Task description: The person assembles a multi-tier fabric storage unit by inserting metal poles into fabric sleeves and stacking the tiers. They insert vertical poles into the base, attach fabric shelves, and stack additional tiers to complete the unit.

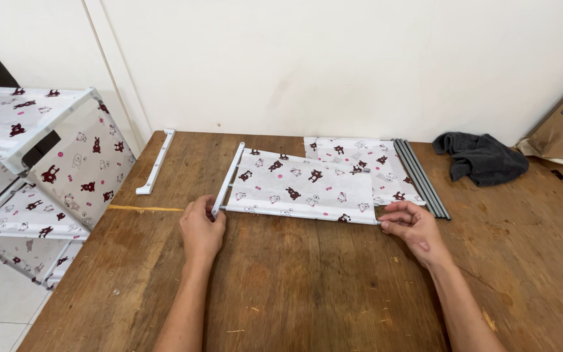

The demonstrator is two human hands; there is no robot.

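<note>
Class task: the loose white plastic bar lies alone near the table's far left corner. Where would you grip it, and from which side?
Grip the white bar around its straight middle, coming from above. It lies flat and lengthwise away from the viewer, with bare wooden table on both long sides, so fingers probably fit there; its ends carry bulkier fittings.

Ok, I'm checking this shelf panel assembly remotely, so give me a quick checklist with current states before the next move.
1. Left hand on the white plastic side bracket at the near corner: ok.
2. Right hand pinching the free end of the near rod sleeve of the bear-print white fabric panel: ok.
3. Bracket fitted at that right end: not ok, none there.
4. Spare white plastic bracket on the wooden table: ok.
5. Grey metal rods bundled beside the second fabric panel: ok.
6. Rod fully seated in bracket: cannot tell.
</note>
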